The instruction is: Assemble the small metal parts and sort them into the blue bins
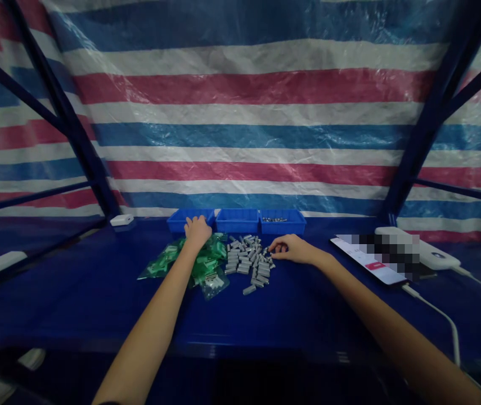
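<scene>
My left hand [198, 230] reaches over the front of the left blue bin [176, 224], its fingers bent downward. The fingertips are hidden, so whether they hold anything does not show. Under that wrist lies a heap of green-tinted clear plastic bags [206, 260], some with small parts inside. Right of the bags is a loose pile of short silvery metal cylinders [244, 260]. At the pile's right edge my right hand [294, 248] is closed in a pinch, thumb and fingers around a small metal cylinder [266, 250].
A middle blue bin [238, 226] and a right blue bin [282, 227] with small metal parts stand along the back. To the right lie a phone [367, 259] and a white power bank [428, 252] with cables. A white box [121, 220] sits at the back left.
</scene>
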`<move>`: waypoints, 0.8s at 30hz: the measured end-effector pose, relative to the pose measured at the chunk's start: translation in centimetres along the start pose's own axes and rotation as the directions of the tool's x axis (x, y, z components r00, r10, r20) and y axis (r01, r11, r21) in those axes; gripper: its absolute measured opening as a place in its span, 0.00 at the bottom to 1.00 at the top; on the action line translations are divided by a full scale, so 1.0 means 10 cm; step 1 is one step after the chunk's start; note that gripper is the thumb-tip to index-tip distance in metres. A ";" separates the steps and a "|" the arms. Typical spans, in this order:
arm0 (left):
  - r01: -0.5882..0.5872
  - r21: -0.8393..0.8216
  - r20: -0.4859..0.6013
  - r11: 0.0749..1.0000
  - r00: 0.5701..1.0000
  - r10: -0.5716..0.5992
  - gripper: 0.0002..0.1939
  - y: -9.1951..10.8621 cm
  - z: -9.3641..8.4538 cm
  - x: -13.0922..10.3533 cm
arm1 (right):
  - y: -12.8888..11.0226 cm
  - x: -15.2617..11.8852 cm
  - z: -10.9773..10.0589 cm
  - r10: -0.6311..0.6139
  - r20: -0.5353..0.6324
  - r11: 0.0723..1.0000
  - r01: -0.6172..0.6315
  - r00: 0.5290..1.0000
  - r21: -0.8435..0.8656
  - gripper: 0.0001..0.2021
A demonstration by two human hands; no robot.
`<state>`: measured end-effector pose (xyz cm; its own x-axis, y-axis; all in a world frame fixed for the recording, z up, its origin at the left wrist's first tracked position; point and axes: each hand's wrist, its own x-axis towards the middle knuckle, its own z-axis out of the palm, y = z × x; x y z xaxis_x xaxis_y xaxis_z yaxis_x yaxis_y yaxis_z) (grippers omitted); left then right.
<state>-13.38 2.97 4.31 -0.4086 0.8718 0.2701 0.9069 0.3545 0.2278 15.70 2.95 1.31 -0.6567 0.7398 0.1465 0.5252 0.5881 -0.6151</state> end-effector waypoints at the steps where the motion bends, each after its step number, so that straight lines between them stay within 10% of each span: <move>1: -0.010 -0.005 0.010 1.000 1.000 0.010 0.21 0.02 0.00 -0.01 | 0.00 0.00 0.00 0.003 -0.004 1.000 -0.003 1.000 -0.002 0.13; 8: -0.069 -0.041 0.018 0.997 0.997 0.070 0.22 0.09 -0.02 -0.07 | 0.03 -0.04 -0.11 0.037 0.068 0.998 -0.040 0.997 0.039 0.19; 14: -0.233 -0.092 -0.272 0.968 0.941 0.201 0.19 0.40 -0.17 -0.34 | 0.02 -0.02 -0.10 0.042 -0.017 0.997 -0.043 0.999 -0.059 0.10; 16: -0.477 -0.130 -0.215 0.869 0.869 0.445 0.14 0.58 -0.16 -0.53 | 0.01 -0.02 -0.08 0.036 -0.050 0.996 -0.040 0.998 -0.082 0.10; 20: -0.797 -0.256 0.057 0.547 0.552 0.832 0.11 0.84 0.02 -0.89 | 0.01 -0.03 -0.08 0.013 -0.050 0.997 -0.017 0.999 -0.079 0.10; 24: -0.844 -0.237 0.018 0.481 0.491 0.871 0.12 0.90 0.19 -1.04 | 0.03 -0.03 -0.08 -0.001 -0.040 0.999 0.000 0.999 -0.039 0.09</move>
<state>-0.80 -2.24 1.78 0.5911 0.7430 0.3140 0.7567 -0.6456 0.1032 16.47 3.20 1.74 -0.6353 0.7514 0.1780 0.5462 0.6002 -0.5843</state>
